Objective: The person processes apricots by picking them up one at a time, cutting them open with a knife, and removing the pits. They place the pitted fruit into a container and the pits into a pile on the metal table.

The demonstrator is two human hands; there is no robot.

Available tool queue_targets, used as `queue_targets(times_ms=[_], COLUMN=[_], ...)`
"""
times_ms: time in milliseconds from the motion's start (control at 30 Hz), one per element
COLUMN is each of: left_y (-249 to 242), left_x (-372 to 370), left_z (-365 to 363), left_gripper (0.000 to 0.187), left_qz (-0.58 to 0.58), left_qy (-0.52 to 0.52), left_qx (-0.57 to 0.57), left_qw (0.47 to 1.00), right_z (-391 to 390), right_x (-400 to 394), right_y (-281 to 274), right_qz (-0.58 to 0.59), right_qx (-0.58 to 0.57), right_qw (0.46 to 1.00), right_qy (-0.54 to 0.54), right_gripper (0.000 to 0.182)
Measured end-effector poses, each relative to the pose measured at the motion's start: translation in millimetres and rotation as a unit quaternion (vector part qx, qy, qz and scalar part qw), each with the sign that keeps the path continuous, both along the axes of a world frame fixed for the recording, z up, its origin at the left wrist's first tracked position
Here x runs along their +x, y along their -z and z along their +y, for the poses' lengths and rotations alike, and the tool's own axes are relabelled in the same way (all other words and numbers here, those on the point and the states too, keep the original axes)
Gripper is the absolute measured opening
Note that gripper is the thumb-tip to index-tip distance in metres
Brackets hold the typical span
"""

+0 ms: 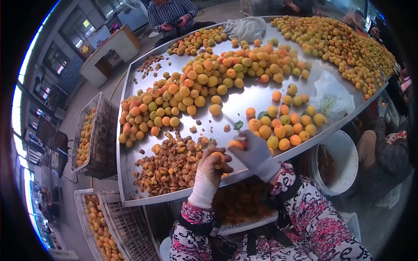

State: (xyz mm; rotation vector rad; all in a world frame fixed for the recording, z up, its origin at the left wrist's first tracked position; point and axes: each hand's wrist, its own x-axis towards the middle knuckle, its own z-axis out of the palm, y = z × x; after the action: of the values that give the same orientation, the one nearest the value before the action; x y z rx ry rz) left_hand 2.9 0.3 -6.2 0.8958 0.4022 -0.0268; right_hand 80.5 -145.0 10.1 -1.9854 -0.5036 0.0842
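Note:
My left hand point(209, 167), wrapped in white at the wrist, is closed around an apricot point(217, 155) above the front edge of the metal table point(244, 104). Close beside it, my right hand point(256, 152) wears a grey glove and grips an orange and red object point(236, 144), partly covered by the fingers and blurred. Left of my hands lies a heap of brown apricot pits and scraps point(174, 163). Whole apricots point(283, 124) sit to the right, and a long pile of apricots point(196, 82) stretches across the table behind. A green leaf point(238, 125) lies just beyond my right hand.
Below the table edge stands a container of orange fruit pieces point(239, 202). A white bucket point(344, 169) is at my right, crates of apricots point(93, 135) at the left. A plastic bag point(331, 89) and a grey cloth point(246, 28) lie on the table. Other people sit around it.

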Motion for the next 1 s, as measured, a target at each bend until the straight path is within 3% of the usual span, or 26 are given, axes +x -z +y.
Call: queue_targets(times_ms=[67, 133, 167, 200, 267, 400, 467, 500, 567, 600, 700, 1000], left_y=[20, 12, 11, 11, 14, 25, 25, 23, 22, 20, 15, 22], left_x=[-2, -6, -6, -6, -7, -4, -3, -1, 0, 0, -1, 1], left_z=[16, 18, 19, 19, 19, 23, 20, 16, 2, -4, -25, -44], left_gripper=[0.038, 0.042, 0.042, 0.045, 0.047, 0.047, 0.044, 0.045, 0.048, 0.048, 0.043, 0.036], left_qz=[-0.025, -0.005, -0.004, -0.009, -0.012, -0.033, -0.037, -0.013, 0.015, 0.017, 0.031, 0.049], left_qy=[-0.042, -0.061, -0.062, -0.055, -0.049, -0.034, -0.032, -0.047, -0.062, -0.056, 0.038, 0.034], left_qx=[-0.136, -0.145, -0.144, -0.164, -0.186, -0.22, -0.239, -0.215, -0.171, -0.172, -0.183, -0.248], left_qw=[0.989, 0.988, 0.988, 0.985, 0.981, 0.974, 0.97, 0.975, 0.983, 0.983, 0.982, 0.967], right_z=[-8, -19, -14, -17, -23, -21, -23, -21, -14, -17, -6, 8], right_x=[8, 10, 14, 10, 0, 0, 3, 8, 9, 8, 14, 7], right_y=[-3, -17, -10, -4, -5, -9, -18, -25, -29, -44, -36, -31], right_qz=[0.025, 0.102, 0.183, 0.185, 0.118, 0.154, 0.129, 0.188, 0.272, 0.312, 0.313, 0.26], right_qx=[0.028, 0.102, 0.135, 0.136, -0.092, -0.228, -0.192, -0.08, 0.141, 0.229, 0.475, 0.488], right_qw=[0.999, 0.989, 0.968, 0.968, 0.954, 0.883, 0.914, 0.941, 0.943, 0.916, 0.821, 0.833], right_qy=[0.033, -0.014, -0.105, -0.105, -0.26, -0.38, -0.334, -0.271, -0.129, -0.102, -0.054, -0.024], right_gripper=[0.042, 0.044, 0.043, 0.043, 0.048, 0.048, 0.043, 0.039, 0.024, 0.017, 0.02, 0.018])
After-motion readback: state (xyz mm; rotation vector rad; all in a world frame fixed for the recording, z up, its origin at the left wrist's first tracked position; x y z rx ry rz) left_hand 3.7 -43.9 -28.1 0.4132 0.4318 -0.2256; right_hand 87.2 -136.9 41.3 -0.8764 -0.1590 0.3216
